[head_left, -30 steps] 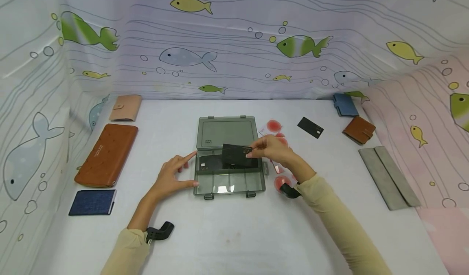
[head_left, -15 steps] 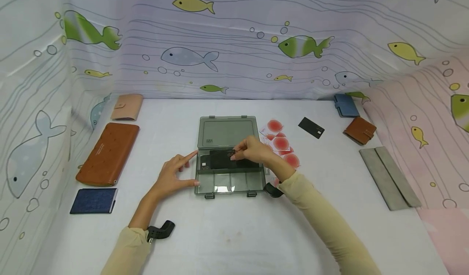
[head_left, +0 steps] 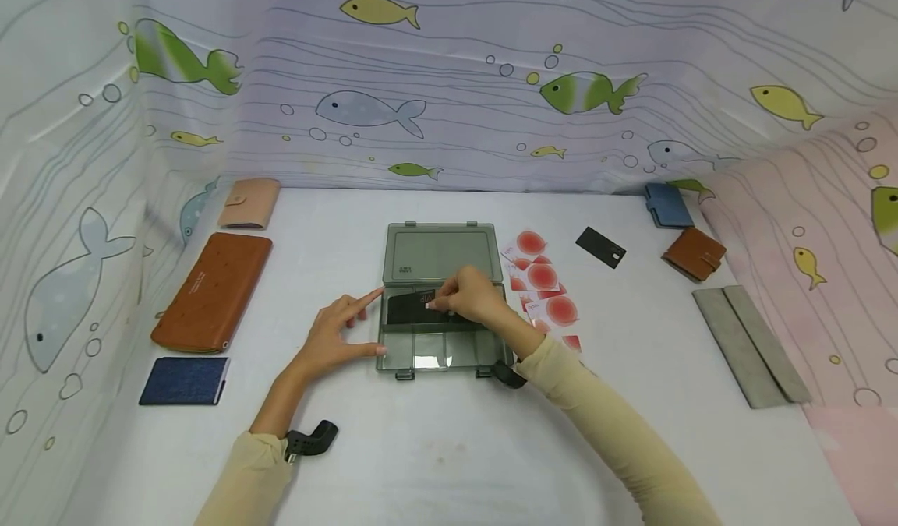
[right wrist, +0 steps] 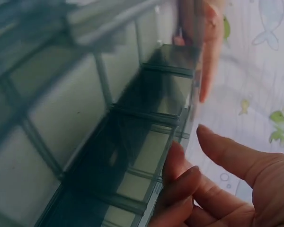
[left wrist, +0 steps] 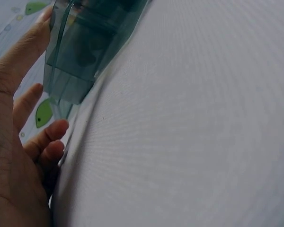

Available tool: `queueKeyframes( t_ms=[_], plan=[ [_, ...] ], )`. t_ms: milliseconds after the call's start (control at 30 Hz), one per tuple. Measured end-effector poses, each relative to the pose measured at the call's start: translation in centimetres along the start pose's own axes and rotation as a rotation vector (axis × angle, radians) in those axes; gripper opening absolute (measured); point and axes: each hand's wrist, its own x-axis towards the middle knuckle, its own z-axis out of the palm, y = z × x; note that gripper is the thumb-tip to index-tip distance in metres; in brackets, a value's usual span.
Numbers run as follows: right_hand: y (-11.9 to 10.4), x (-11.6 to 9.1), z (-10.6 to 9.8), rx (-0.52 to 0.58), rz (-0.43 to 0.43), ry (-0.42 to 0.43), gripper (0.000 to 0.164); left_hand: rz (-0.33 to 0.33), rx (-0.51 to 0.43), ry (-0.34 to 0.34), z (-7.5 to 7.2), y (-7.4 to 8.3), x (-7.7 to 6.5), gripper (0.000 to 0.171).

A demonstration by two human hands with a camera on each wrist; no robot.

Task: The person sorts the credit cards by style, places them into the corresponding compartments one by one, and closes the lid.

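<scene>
The left hand [head_left: 333, 337], thumb and forefinger apart, touches the left side of the clear grey-green box [head_left: 459, 351]. In its back compartment, the right hand [head_left: 468, 296] reaches a flat black card [head_left: 407, 310] lettered VIP; whether the fingertips pinch it, I cannot tell.

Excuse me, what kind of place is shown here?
Probably an improvised tabletop booth: a fish-print cloth stands behind and along both sides of a white surface, where an open divided box lies amid spread-out cards.
</scene>
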Motion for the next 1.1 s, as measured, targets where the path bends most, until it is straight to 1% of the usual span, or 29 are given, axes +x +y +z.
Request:
queueKeyframes(
  t_ms=[100,233,333,467,567,633,700,800,967,1100],
  plan=[
    [0.1,-0.3,0.1,-0.047,-0.026,0.015,0.024,-0.009,0.000,0.000,0.0,0.0,0.0,0.093],
    [0.7,-0.9,-0.4,-0.035,-0.073,0.005,0.028,-0.019,-0.006,-0.004,0.0,0.2,0.1,0.093],
    [1.3,-1.4,-1.2,-0.029,-0.091,0.009,0.031,-0.019,-0.002,-0.005,0.0,0.3,0.1,0.093],
    [2.4,-1.9,-2.8,-0.026,-0.121,0.069,0.034,-0.014,0.012,-0.001,0.0,0.3,0.1,0.093],
    [3.7,-2.1,-4.4,-0.027,-0.176,0.146,0.034,-0.012,0.016,-0.001,0.0,0.3,0.1,0.094],
    [4.9,-2.1,-5.6,-0.030,-0.216,0.198,0.033,-0.010,0.015,0.001,0.0,0.3,0.1,0.094],
    [6.6,-1.9,-7.0,-0.041,-0.244,0.259,0.033,-0.008,0.015,0.001,0.1,0.2,0.1,0.094],
    [9.4,-1.8,-9.1,-0.051,-0.235,0.318,0.032,-0.002,0.014,0.004,0.1,0.2,0.1,0.093],
    [14.2,-1.9,-12.6,-0.103,-0.150,0.375,0.038,0.006,0.012,0.005,0.1,0.4,0.2,0.093],
    [17.4,-2.1,-15.2,-0.145,-0.072,0.422,0.045,0.002,0.012,0.004,0.1,0.4,0.1,0.093]
  ],
)
